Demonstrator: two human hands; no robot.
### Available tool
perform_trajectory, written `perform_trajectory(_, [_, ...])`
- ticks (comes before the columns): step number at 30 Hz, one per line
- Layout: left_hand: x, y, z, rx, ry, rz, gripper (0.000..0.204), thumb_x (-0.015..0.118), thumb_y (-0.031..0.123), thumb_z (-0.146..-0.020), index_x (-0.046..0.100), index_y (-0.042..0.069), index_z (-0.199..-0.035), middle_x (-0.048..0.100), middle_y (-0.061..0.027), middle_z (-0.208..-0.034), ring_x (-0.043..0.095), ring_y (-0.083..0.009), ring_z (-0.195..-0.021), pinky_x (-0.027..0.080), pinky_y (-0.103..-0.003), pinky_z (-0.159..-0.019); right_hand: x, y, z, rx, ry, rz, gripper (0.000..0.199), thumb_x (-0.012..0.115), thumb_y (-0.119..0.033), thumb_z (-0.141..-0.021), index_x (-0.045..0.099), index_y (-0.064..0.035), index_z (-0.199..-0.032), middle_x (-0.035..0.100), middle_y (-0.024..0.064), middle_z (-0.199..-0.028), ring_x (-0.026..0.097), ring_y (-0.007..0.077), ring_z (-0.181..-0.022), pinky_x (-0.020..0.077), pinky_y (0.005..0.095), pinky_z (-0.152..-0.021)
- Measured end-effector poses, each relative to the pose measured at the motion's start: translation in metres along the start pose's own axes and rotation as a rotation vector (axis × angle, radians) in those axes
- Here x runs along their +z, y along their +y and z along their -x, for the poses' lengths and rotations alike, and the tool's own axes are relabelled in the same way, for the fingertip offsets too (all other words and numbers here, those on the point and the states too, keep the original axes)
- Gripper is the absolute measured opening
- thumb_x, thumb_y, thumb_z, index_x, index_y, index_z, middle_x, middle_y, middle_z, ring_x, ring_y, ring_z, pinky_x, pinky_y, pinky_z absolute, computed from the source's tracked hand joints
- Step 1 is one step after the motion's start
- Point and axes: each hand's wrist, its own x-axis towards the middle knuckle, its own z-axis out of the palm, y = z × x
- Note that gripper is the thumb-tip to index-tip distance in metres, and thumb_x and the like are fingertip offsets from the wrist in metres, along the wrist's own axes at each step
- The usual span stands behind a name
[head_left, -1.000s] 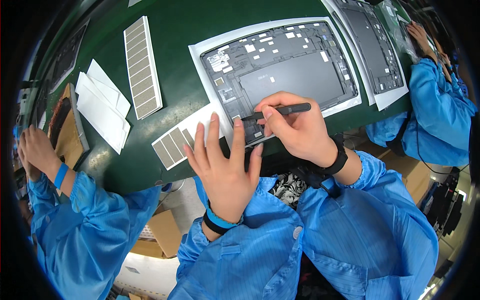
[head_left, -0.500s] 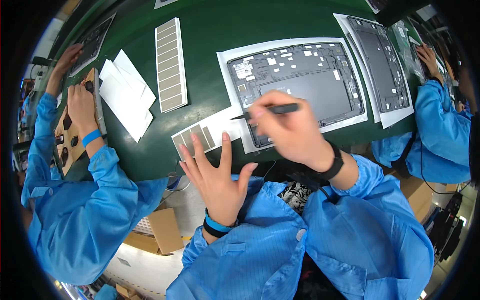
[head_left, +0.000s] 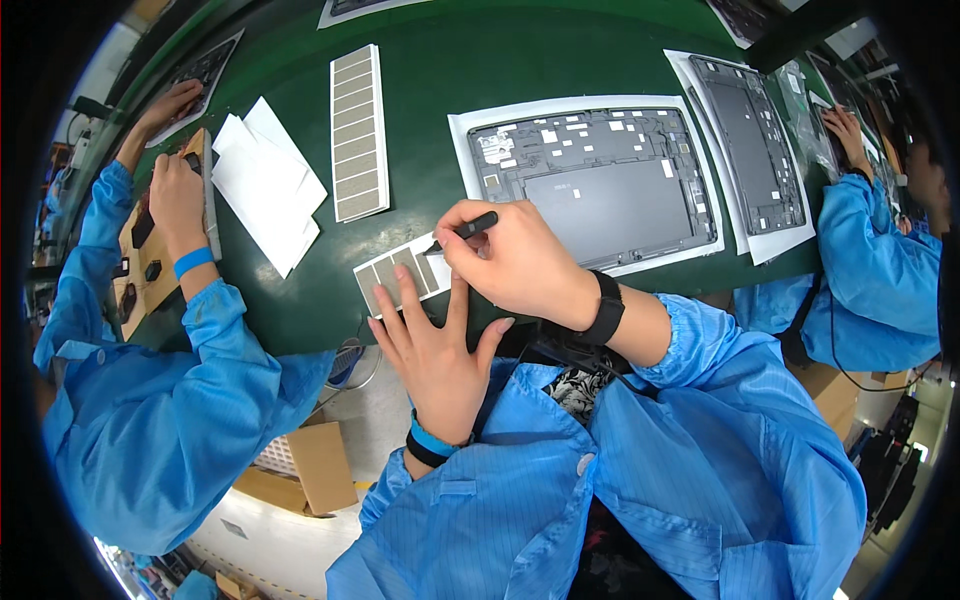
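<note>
My left hand [head_left: 438, 368] lies with fingers spread on a white sheet of grey-brown rectangular stickers [head_left: 385, 270] at the table's near edge. Pinched in my right hand [head_left: 530, 262] is a pair of slim black tweezers [head_left: 479, 225]. Their pointed tip reaches down to the sheet, by the last sticker at its right end. Fingers partly cover the sheet and the tip. Just beyond my right hand, a dark grey tablet housing [head_left: 610, 200] with small white labels rests on white paper [head_left: 460, 150].
A strip of similar stickers [head_left: 358, 140] and loose white papers [head_left: 265, 190] lie to the left. Another tablet housing [head_left: 750, 145] is at the right. Co-workers in blue work on both sides, one hand [head_left: 178, 200] at a cardboard-coloured board [head_left: 140, 260].
My right hand has moved left and slightly down with the tweezers, from over the tablet housing to the sticker sheet. My left hand stays spread on the sheet.
</note>
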Motion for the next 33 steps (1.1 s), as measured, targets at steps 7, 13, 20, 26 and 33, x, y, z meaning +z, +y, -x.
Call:
perform_trajectory(7, [-0.001, 0.004, -0.004, -0.019, -0.003, 0.002, 0.065, 0.069, 0.05, -0.084, 0.052, 0.028, -0.142, 0.028, -0.0204, -0.156, 0.023, -0.0509, -0.141, 0.022, -0.066, -0.11, -0.047, -0.009, 0.01, -0.052, 0.314, -0.445, 0.02, 0.058, -0.006, -0.095, 0.063, 0.0054, -0.11, 0.064, 0.0032, -0.078, 0.063, 0.0087, -0.065, 0.0553, 0.0254, -0.069])
perform_trajectory(13, [-0.025, 0.043, -0.031, 0.162, 0.157, 0.019, 0.054, 0.064, 0.035, -0.092, 0.054, 0.007, -0.137, 0.038, -0.0209, -0.15, 0.033, -0.046, -0.139, 0.026, -0.06, -0.111, -0.215, 0.033, 0.078, -0.05, 0.42, -0.25, 0.02, 0.061, -0.012, -0.094, 0.066, 0.0058, -0.101, 0.064, 0.0051, -0.071, 0.065, 0.0109, -0.062, 0.0539, 0.0239, -0.063])
perform_trajectory(20, [0.001, 0.162, -0.072, 0.572, -0.091, 0.46, 0.049, 0.071, 0.02, -0.087, 0.056, -0.003, -0.127, 0.045, -0.0271, -0.14, 0.048, -0.0444, -0.127, 0.042, -0.047, -0.104, -0.257, 0.051, 0.109, 0.13, 0.272, -0.08, 0.017, 0.059, -0.012, -0.095, 0.066, 0.0026, -0.099, 0.067, 0.0058, -0.078, 0.063, 0.0088, -0.065, 0.0455, 0.0206, -0.057])
perform_trajectory(26, [0.027, 0.195, -0.081, 0.625, -0.177, 0.43, 0.054, 0.069, 0.019, -0.088, 0.049, -0.008, -0.131, 0.043, -0.0269, -0.143, 0.045, -0.0423, -0.131, 0.045, -0.044, -0.103, -0.267, 0.063, 0.113, 0.108, 0.204, -0.078, 0.017, 0.06, -0.013, -0.094, 0.065, 0.0036, -0.096, 0.067, 0.0072, -0.079, 0.063, 0.0105, -0.063, 0.0475, 0.0231, -0.059])
perform_trajectory(33, [0.033, 0.194, -0.074, 0.628, -0.168, 0.363, 0.056, 0.069, 0.018, -0.088, 0.048, -0.009, -0.131, 0.046, -0.0254, -0.142, 0.047, -0.0409, -0.131, 0.045, -0.044, -0.102, -0.266, 0.063, 0.113, 0.11, 0.164, -0.021, 0.018, 0.061, -0.014, -0.093, 0.065, 0.0038, -0.094, 0.066, 0.007, -0.077, 0.062, 0.0104, -0.062, 0.0481, 0.0234, -0.059])
